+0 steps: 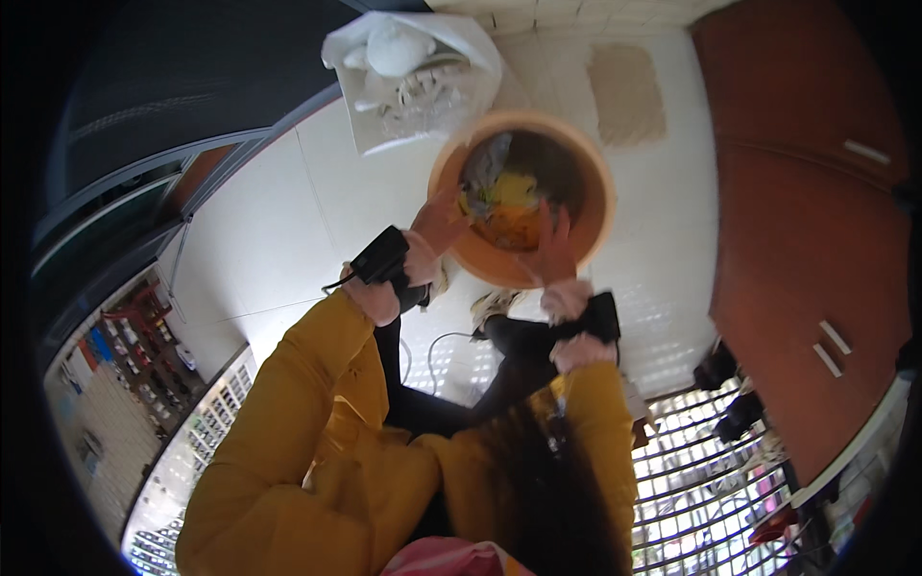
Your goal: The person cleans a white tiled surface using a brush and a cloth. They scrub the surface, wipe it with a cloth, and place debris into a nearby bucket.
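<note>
An orange round tub [601,198] stands on the pale tiled floor before me. Inside it lie a yellow piece [514,190], an orange piece [513,227] and greyish crumpled material [490,162]; what they are is unclear. My left hand [438,219] is at the tub's left rim, its fingers blurred over the edge, and whether it grips is unclear. Over the near rim reaches my right hand [555,241], its fingers apart and pointing into the tub. Nothing shows in its grasp. Both wrists carry black strapped devices.
Behind the tub, a white open bag [346,93] holds a white knotted bundle and clear plastic. Reddish-brown cabinets [799,237] with pale handles line the right side. A dark panel [180,79] is at upper left. A thin cable [431,360] runs near my feet; a barred window [706,468] is lower right.
</note>
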{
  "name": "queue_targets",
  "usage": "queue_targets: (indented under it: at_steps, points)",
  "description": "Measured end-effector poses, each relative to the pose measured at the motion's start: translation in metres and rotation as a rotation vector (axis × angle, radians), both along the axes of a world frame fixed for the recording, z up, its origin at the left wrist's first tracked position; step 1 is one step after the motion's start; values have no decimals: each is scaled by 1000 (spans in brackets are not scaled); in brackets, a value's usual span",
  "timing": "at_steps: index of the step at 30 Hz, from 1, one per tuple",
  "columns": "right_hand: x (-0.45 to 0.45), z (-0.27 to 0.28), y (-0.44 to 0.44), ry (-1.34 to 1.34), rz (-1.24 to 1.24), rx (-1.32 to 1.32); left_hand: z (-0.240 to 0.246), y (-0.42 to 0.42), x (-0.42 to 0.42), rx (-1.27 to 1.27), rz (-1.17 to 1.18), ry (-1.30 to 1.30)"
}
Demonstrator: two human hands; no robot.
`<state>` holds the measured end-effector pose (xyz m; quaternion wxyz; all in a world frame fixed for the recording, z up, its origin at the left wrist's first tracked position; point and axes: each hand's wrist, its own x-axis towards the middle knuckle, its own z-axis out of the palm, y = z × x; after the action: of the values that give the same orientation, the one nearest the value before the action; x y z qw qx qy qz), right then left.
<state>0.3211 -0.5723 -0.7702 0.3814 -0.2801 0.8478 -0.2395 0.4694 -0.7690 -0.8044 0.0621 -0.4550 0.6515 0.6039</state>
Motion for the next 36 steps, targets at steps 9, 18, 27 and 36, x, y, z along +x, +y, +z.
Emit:
queue_targets:
  at_steps: [9,18,27,36]
  points:
    - [15,-148,-43,285,291,421,-31,-8,-47,-416,-800,106]
    - [1,-100,-14,35,19,-452,-52,-10,-48,-478,-1213,136]
    - [-3,-40,-20,-274,-360,-771,-41,-11,-71,-123,-633,467]
    - [-48,-66,1,-182,-343,-515,-21,-43,-86,-92,-70,533]
